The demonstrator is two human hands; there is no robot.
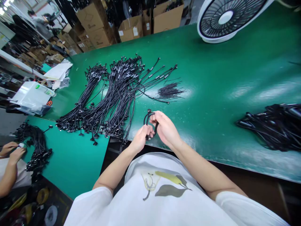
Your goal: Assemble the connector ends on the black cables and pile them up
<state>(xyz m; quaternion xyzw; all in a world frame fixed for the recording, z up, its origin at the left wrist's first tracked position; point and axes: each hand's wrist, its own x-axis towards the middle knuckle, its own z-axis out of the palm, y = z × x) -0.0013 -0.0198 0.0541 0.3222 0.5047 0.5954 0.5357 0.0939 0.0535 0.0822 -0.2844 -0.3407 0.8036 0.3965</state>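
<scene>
Between my two hands is a black cable [145, 120] bent into a small coil, a plug at its top and another end at its bottom. My left hand [141, 135] pinches the coil's lower left side. Curled round the right side of the coil is my right hand [164, 126]. Just beyond my hands, to the left, lies a large heap of black cables [117, 94] with grey sleeves and small plugs. A small pile of thin black ties [169, 91] lies on the green table [202, 94] ahead of my right hand.
Bundled black cables [275, 127] lie at the right. A white fan [231, 18] stands at the back right, with cardboard boxes [130, 29] behind the table. At the left are a white bin [31, 95] and a co-worker's hands [15, 153] beside another cable heap [39, 147].
</scene>
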